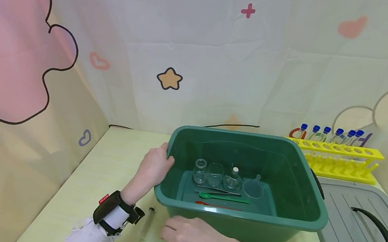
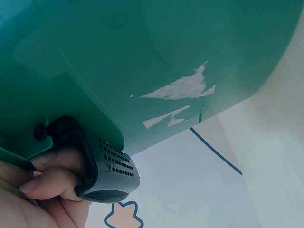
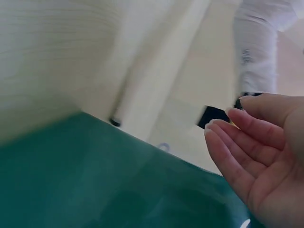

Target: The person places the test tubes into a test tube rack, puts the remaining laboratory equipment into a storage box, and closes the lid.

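A green plastic tub [image 1: 241, 216] stands on the table. At its left side my left hand [image 1: 152, 165] grips the tub's dark handle [image 2: 111, 166], fingers curled through it in the left wrist view. My right hand [image 1: 200, 238] is in front of the tub's near wall with its fingers loosely bent and holding nothing; the right wrist view shows its palm [image 3: 270, 166]. Inside the tub are a glass jar [image 1: 200, 172], a beaker [image 1: 215, 174], a small glass burner with a white top [image 1: 233, 181], a clear funnel [image 1: 253, 189], metal tweezers [image 1: 218, 193], a green spoon [image 1: 223, 198] and a red one [image 1: 217, 206].
A slim clear tube with a black end [image 1: 147, 225] lies on the table [image 1: 128, 149] between my hands. At the back right stands a yellow rack [image 1: 341, 162] with several blue-capped tubes. A grey lid [image 1: 345, 221] with a black handle [image 1: 383, 236] lies at the right.
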